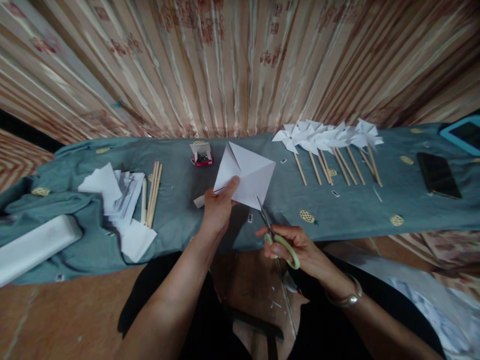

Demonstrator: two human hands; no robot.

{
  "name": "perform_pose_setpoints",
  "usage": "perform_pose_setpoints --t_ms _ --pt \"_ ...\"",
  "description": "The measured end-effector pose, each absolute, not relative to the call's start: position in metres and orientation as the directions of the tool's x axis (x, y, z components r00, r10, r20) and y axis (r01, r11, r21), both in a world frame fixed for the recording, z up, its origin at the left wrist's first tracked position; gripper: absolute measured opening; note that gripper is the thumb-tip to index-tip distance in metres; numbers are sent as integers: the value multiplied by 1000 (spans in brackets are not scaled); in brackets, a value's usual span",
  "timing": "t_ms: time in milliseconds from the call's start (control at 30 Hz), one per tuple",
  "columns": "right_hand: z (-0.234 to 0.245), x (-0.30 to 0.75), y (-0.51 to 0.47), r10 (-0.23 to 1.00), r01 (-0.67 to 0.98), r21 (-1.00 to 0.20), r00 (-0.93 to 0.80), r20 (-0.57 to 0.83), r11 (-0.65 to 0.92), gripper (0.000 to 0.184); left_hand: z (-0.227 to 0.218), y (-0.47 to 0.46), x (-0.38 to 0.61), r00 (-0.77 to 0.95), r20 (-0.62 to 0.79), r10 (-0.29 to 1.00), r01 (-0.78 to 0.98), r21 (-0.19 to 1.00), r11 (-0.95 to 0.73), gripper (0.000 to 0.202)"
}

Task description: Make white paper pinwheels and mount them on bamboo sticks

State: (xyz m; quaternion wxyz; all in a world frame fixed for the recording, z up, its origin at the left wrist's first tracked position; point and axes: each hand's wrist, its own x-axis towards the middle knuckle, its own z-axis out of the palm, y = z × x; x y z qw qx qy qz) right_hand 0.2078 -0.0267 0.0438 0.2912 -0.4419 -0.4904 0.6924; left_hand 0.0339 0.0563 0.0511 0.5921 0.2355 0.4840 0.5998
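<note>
A white square sheet of paper (255,172), with slits running inward from its corners, is pinched in my left hand (220,207), thumb on top. My right hand (296,247) grips a pair of scissors (287,250) with pale green handles. The scissor blades point up and away from me and meet the paper at its near corner. Just behind my left hand, a small white piece (199,201) lies on the cloth. An opened small red box (202,156) of dark metal pieces stands beyond the paper's left side.
Paper pinwheels (326,136) on wooden sticks lie at the back right. Paper pieces (125,197) and sticks (154,195) lie left, near a white block (41,245). A dark phone (438,175) and a blue-framed device (465,134) sit right. A green cloth (360,210) covers the table.
</note>
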Motion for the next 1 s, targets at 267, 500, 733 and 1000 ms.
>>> perform_pose_setpoints --t_ms 267,500,733,1000 --pt "42 208 -27 844 35 -938 -426 -326 -345 53 51 57 35 -180 -292 939 -488 856 172 24" --pt "47 207 -26 846 34 -935 -414 -335 -353 51 51 55 36 -180 -278 943 -479 862 163 22" --pt "46 207 -26 856 29 -940 -404 -322 -340 48 50 56 36 -203 -300 932 -458 870 181 20" --pt "47 207 -26 855 31 -940 -405 -323 -341 48 52 55 36 -176 -284 943 -444 877 181 22"
